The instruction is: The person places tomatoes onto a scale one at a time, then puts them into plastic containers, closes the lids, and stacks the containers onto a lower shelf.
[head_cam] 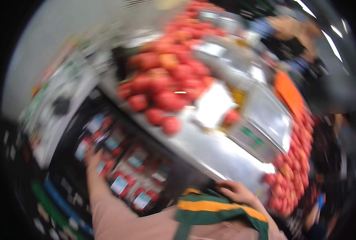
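My left hand [93, 156] reaches into a black crate [73, 126], over clear packs of red fruit, possibly tomatoes, with pale blue labels; blur hides whether its fingers grip a pack [83, 147]. More labelled packs [119, 184] lie in rows beside it. My right hand [236, 191] rests near the edge of the metal table [200, 151], its fingers partly bent, with no object visible in it. Beyond the crate, a heap of loose red fruit [166, 78] covers part of the tabletop. The picture is strongly blurred.
A metal-topped scale [265, 120] stands on the table, near a white sheet-like item [215, 105]. Another red heap [291, 168] lies at the right. Bagged or plastic-wrapped items [67, 87] are left of the crate. A co-worker's arm [306, 36] shows across the table.
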Motion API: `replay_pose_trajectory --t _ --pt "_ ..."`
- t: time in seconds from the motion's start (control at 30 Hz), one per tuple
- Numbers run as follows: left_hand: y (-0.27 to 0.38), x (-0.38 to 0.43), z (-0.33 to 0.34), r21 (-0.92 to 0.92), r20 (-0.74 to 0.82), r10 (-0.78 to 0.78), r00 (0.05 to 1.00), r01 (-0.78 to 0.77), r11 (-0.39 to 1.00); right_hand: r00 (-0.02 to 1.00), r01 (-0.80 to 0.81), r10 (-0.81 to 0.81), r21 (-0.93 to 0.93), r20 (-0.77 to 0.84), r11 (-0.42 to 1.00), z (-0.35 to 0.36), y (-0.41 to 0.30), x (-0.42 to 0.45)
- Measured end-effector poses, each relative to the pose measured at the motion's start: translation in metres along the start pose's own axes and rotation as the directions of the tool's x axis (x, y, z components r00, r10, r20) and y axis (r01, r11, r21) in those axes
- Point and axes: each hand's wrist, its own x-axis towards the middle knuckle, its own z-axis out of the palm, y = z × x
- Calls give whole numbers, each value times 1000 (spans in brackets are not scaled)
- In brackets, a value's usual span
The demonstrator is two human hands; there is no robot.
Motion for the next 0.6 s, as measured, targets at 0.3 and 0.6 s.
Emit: replay_pose_trajectory --t 0.3,0.6 --pt "162 -2 -17 -978 -168 -376 911 -107 177 983 120 -142 -175 -115 977 -6 50 -11" --pt "491 -289 -275 -936 188 900 -392 206 285 941 247 -295 -254 -169 935 -23 66 -43"
